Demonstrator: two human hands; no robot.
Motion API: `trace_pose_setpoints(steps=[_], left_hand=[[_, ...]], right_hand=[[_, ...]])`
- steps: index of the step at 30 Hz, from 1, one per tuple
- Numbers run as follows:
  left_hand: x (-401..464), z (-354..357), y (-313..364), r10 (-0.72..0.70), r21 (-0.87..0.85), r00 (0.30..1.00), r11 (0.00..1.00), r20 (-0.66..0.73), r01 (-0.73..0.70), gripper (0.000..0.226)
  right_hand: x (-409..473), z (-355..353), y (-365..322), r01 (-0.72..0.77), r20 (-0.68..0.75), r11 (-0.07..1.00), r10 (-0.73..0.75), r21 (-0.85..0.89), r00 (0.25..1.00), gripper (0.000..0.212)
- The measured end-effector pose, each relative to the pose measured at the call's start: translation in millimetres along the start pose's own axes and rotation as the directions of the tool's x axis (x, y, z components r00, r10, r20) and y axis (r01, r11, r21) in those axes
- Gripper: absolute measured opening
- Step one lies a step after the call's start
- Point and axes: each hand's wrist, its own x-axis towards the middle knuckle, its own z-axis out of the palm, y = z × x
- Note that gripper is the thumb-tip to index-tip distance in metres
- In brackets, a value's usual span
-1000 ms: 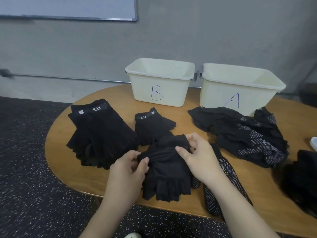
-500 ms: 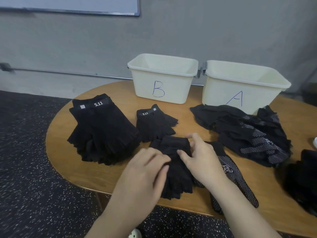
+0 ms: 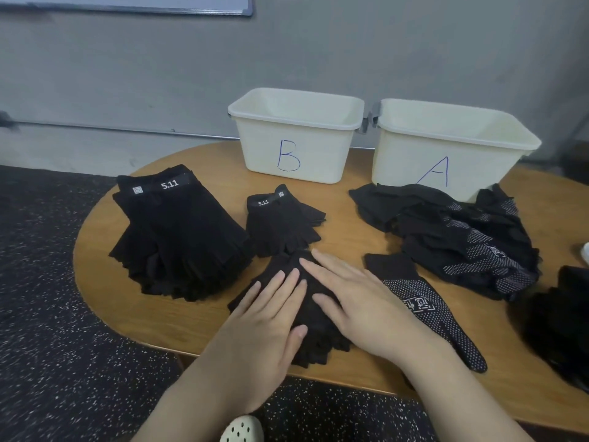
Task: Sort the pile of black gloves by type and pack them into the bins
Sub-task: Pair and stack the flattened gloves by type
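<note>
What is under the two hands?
A black fingerless glove lies flat under the left hand and right hand. Whether more gloves are beneath it is hidden.

At the back of the counter (image 3: 204, 317) stand two bins side by side, bin B (image 3: 294, 135) on the left and bin A (image 3: 446, 148) on the right, nearly touching. In front of bin B lies a small glove stack (image 3: 282, 224); to its left, near the counter's left edge, lies a larger stack (image 3: 178, 237). Nearer the front edge, a glove (image 3: 315, 311) lies under both hands, the left hand (image 3: 264, 327) beside the right hand (image 3: 360, 307). Just right of it lies a single dotted glove (image 3: 436, 311). Behind that, a heap of dotted gloves (image 3: 462, 237) reaches bin A's front wall. At the far right edge sits what may be another pile (image 3: 564, 323).
</note>
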Motion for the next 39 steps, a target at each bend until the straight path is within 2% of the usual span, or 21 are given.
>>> trace_pose_setpoints(steps=[4,6,9,11,13,16,18,20,23,25,29,32,39], left_hand=[[-8,-2,-6,0.006,0.137,0.999,0.991,0.037,-0.011,0.056],[-11,-10,-4,0.007,0.043,0.999,0.999,0.05,-0.009,0.062],[-6,-24,3,-0.061,-0.179,0.997,0.983,-0.054,0.051,0.068],[1,-37,14,-0.11,-0.218,0.982,0.973,-0.151,0.076,0.055],[10,-39,20,-0.119,-0.171,0.972,0.982,-0.203,0.085,0.047],[26,-33,34,-0.077,-0.103,0.975,0.993,-0.209,0.056,0.046],[38,-31,49,-0.052,-0.124,0.978,0.992,-0.204,0.027,0.047],[51,-24,64,-0.023,-0.159,0.979,0.987,-0.203,-0.01,0.044],[70,-15,83,0.028,-0.148,0.983,0.987,-0.184,-0.056,0.041],[81,-11,94,0.071,-0.14,0.989,0.986,-0.126,-0.089,0.05],[91,-1,105,0.101,-0.073,0.994,0.992,-0.039,-0.104,0.07],[91,8,105,0.092,-0.069,0.996,0.993,0.0,-0.092,0.074],[94,11,100,0.083,-0.11,0.997,0.991,0.004,-0.082,0.083]], right_hand=[[1,2,3,0.004,0.029,0.998,-0.002,-0.058,1.0,0.058],[1,3,4,0.008,0.019,0.998,-0.007,-0.06,1.0,0.058],[1,2,5,0.012,0.012,0.999,-0.012,-0.04,1.0,0.059],[-1,-2,6,0.016,-0.007,1.0,-0.016,0.021,1.0,0.062],[-5,-11,12,0.016,-0.099,0.992,-0.004,0.124,0.995,0.061],[-13,-25,40,-0.049,-0.339,0.971,0.13,0.236,0.932,0.052],[-19,-31,64,-0.131,-0.476,0.956,0.245,0.261,0.845,0.047],[-27,-34,86,-0.229,-0.552,0.944,0.326,0.239,0.768,0.046],[-37,-36,108,-0.326,-0.592,0.914,0.405,0.242,0.697,0.052],[-41,-38,119,-0.384,-0.597,0.898,0.432,0.215,0.676,0.057],[-44,-33,138,-0.485,-0.51,0.871,0.452,0.076,0.732,0.059],[-48,-31,145,-0.463,-0.538,0.883,0.429,0.08,0.725,0.047],[-45,-34,149,-0.365,-0.684,0.909,0.397,0.201,0.612,0.02]])
